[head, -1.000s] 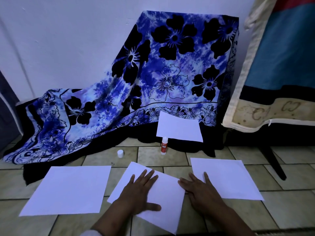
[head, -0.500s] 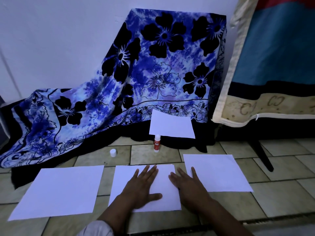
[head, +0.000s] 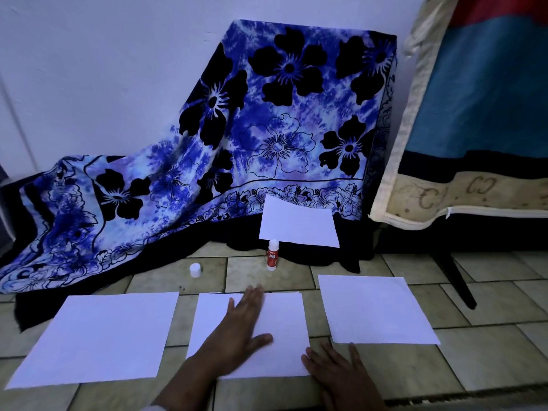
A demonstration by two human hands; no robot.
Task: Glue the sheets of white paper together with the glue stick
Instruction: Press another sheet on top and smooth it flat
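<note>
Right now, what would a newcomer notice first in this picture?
The blue flowered cloth draped against the wall dominates. Below it, white sheets lie on the tiled floor, the left hand flat on the middle sheet. An uncapped glue stick stands behind it, its cap to the left.

four paper sheets (head: pixel 92 336) (head: pixel 281 324) (head: pixel 375 310) (head: pixel 299 225), perhaps more stacked; one glue stick (head: pixel 272 255), one cap (head: pixel 195 269), two hands (head: pixel 240 327) (head: pixel 341 372)

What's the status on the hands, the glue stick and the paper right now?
Left hand flat on middle sheet; right hand empty, at its near right corner. Glue stick upright, uncapped, untouched; cap apart. Nothing in the way.
</note>
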